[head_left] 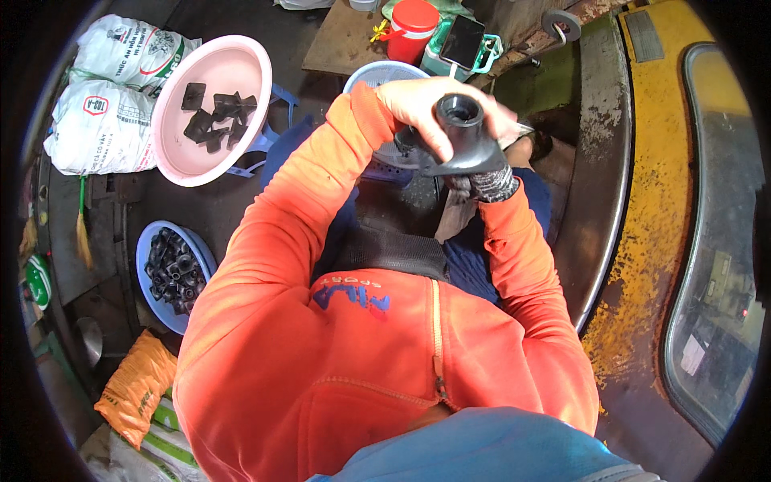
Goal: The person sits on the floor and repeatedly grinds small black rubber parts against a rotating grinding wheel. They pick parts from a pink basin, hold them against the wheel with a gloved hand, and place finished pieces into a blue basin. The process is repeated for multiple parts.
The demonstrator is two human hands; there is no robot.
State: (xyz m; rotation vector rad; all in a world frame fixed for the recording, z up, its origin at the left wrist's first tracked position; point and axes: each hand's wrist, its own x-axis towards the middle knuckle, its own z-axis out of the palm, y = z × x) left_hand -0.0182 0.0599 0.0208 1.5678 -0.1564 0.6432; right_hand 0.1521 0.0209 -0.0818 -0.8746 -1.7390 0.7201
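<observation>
My left hand (416, 100) is bare and closed around a black plastic fitting (460, 112) with a round hollow neck and a wide flange. The neck's opening faces up towards me. Right below the flange is my right hand (494, 185), in a grey-and-black knitted glove; its fingers are hidden behind the fitting. A small shiny tip (525, 127) shows past the left fingers, but I cannot tell what it belongs to. Under my left wrist stands a light blue basket (381, 74), with a dark piece partly visible by its rim.
A pink basin (169, 120) holds several flat black pieces at the left. Below it, a blue basin (144, 277) is full of black fittings. White sacks (100, 124) lie behind. A red jug (412, 32) and a phone (463, 42) stand ahead. Rusty yellow machinery (634, 265) borders my right.
</observation>
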